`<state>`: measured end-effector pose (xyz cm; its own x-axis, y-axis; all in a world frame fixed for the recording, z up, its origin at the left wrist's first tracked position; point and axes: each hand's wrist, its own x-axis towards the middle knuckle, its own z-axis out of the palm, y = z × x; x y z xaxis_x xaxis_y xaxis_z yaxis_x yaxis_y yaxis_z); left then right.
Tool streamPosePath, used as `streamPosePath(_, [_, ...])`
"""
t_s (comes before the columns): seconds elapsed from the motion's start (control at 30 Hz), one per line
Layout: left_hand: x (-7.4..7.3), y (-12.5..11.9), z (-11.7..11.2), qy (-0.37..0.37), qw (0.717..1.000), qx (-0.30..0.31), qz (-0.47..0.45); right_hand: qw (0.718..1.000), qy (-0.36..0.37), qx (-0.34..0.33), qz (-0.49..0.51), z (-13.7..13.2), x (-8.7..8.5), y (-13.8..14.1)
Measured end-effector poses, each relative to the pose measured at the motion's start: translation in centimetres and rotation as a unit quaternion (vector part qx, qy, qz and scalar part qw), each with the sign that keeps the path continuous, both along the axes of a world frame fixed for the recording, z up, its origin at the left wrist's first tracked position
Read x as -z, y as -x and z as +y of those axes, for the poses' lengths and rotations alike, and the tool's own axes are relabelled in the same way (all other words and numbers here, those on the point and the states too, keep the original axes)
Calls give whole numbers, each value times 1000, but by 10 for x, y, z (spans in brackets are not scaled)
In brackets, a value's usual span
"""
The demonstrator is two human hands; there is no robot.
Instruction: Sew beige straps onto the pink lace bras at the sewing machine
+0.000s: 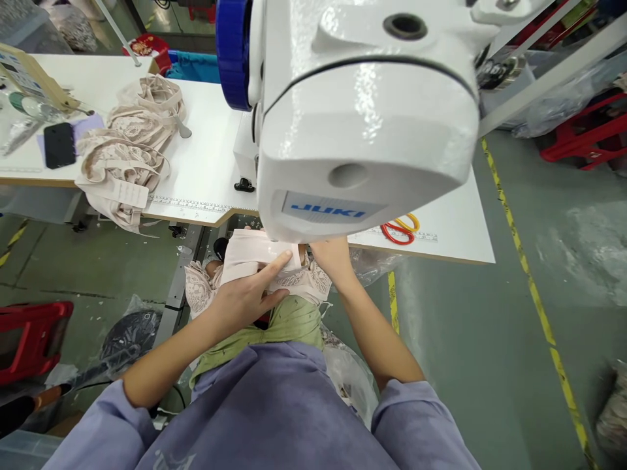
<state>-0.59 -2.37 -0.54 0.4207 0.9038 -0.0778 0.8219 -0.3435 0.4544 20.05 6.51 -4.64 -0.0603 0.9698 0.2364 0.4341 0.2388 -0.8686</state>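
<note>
A white JUKI sewing machine head (353,117) fills the top middle and hides the needle area. Under its front edge lies a pale pink lace garment piece (255,258), over my lap. My left hand (247,294) lies flat on this fabric, with the index finger stretched toward the machine. To the right, my right hand (330,254) reaches under the machine at the same piece; its fingers are hidden by the machine head.
A white table (206,163) carries a heap of beige lace garments (127,150), a black phone (59,145) and red and yellow rubber bands (401,228). Red stools (29,339) stand on the grey floor, which has a yellow line (533,300). Plastic bags lie below.
</note>
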Motion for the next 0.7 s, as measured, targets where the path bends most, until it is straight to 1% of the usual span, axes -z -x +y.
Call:
streamPosePath(0.1, [2, 5, -2, -30, 999, -11, 17, 995, -9, 39, 86, -7, 4, 2])
streamPosePath(0.2, [4, 6, -4, -56, 998, -4, 17, 990, -17, 64, 125, -14, 12, -1])
streamPosePath(0.27, [4, 6, -5, -62, 998, 6, 13, 988, -15, 73, 133, -18, 17, -5])
streamPosePath(0.37, [3, 6, -6, -62, 998, 2, 13, 989, -7, 72, 132, -25, 21, -10])
streamPosePath(0.53, [1, 5, -6, -79, 997, 10, 15, 991, 8, 59, 118, -35, 19, -12])
streamPosePath(0.7, [-2, -1, -5, -87, 996, 28, 20, 990, 20, 51, 132, -47, 18, -9])
